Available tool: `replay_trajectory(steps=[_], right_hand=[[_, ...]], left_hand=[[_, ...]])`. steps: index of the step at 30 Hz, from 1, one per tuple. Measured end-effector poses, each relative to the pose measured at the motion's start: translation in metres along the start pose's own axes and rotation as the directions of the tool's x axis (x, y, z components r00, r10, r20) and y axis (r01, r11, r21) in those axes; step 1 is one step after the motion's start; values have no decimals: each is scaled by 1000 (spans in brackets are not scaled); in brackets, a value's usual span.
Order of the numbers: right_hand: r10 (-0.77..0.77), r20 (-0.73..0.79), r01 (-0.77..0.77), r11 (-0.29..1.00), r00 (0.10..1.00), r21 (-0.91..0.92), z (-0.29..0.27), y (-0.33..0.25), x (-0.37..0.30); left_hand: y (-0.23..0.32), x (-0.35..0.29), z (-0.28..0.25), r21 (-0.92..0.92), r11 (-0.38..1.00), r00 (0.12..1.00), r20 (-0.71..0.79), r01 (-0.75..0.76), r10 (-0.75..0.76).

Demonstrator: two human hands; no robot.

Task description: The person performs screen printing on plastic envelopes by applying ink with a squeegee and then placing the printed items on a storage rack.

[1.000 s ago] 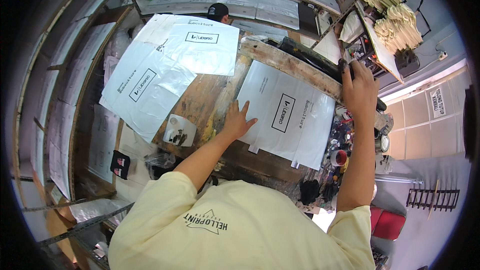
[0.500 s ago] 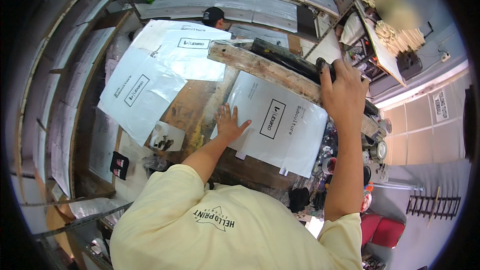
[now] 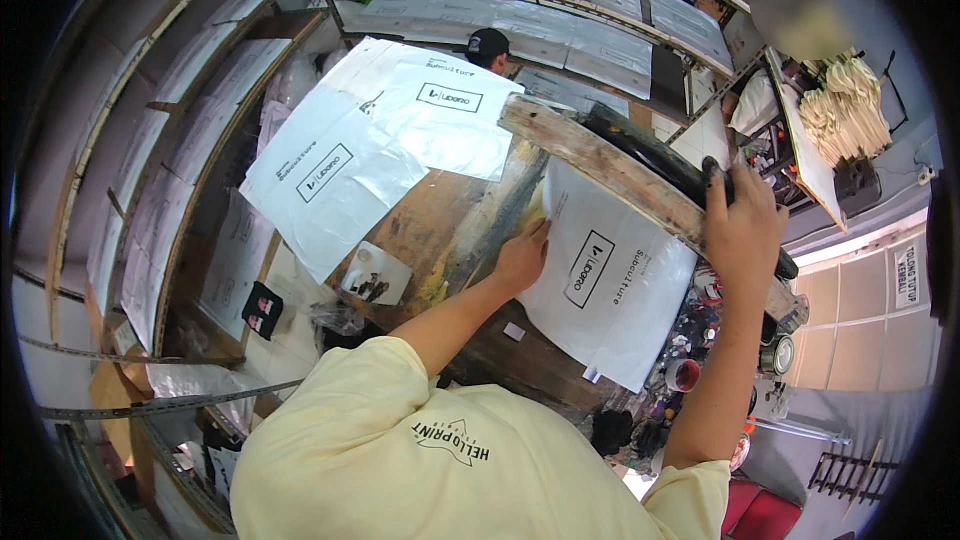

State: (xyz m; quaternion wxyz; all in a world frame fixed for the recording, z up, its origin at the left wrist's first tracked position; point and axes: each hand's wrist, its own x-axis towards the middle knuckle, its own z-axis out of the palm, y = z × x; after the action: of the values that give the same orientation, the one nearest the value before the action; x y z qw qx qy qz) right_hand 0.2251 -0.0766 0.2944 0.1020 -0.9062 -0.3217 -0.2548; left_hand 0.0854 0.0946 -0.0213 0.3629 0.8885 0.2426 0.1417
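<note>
A white plastic sheet or bag with black print lies on the stained wooden table before me. My left hand is closed at its left edge, fingers partly hidden, and the sheet lifts and bends there. Above the sheet's far edge a worn wooden frame, apparently a printing screen, is held tilted up. My right hand is wrapped round the right end of this frame, with black stains on the fingers. A dark bar runs along the frame's far side.
More printed white sheets overlap at the table's left. A small stained card lies nearer me. Open cans and ink clutter stand at the right. Racks hold printed sheets on the left and back. Another person's dark cap shows behind.
My left hand has gone from lying flat on the sheet to closing at its left edge, which now bends up. The right hand keeps its hold on the frame. The view has shifted.
</note>
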Motion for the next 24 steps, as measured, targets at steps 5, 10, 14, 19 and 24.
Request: replay_trajectory(steps=[5,10,14,19,24], right_hand=[[51,118,-46,998,992,-45,-3,6,7],[2,108,5,998,994,-60,14,23,3],[-44,145,56,995,989,-84,24,34,4],[-85,109,100,986,990,-136,29,43,-8],[-39,119,40,999,992,-2,9,13,-8]], left_hand=[[13,48,-20,-109,993,991,-132,-47,33],[-1,106,-80,-57,997,998,-42,-51,49],[-43,168,-150,191,981,991,134,-38,12],[-97,205,-245,284,957,993,115,-54,22],[-167,208,-322,161,986,989,-127,-49,70]])
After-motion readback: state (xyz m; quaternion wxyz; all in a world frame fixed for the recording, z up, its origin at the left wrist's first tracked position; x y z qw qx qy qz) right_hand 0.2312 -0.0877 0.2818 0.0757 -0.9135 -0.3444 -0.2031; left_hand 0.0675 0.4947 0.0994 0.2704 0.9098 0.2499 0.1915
